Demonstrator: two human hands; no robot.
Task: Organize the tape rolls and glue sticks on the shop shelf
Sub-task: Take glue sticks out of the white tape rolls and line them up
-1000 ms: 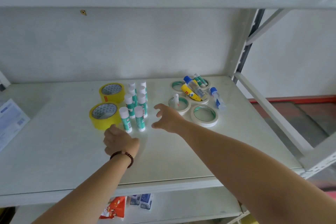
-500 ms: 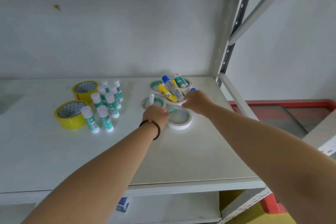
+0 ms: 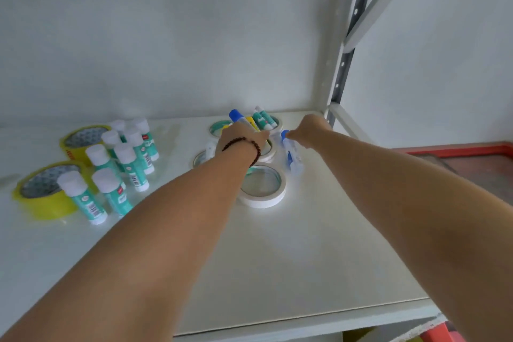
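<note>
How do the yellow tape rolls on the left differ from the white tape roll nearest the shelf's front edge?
Colour: the yellow tape rolls are bright yellow; the white tape roll is white with a greenish inner ring.
Height: the yellow rolls stand taller off the shelf; the white one is a low, thin ring.
Neighbours: the yellow rolls sit beside the upright glue sticks; the white one lies under the left forearm, in the unsorted cluster.
Both lie flat, hole up.

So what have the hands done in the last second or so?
Both reached from the green glue sticks across to the pile of white tape rolls. The left hand now rests on the loose tubes there; the right hand is at the blue-capped glue tube, grip unclear. The yellow tape rolls and standing sticks stayed put.
</note>
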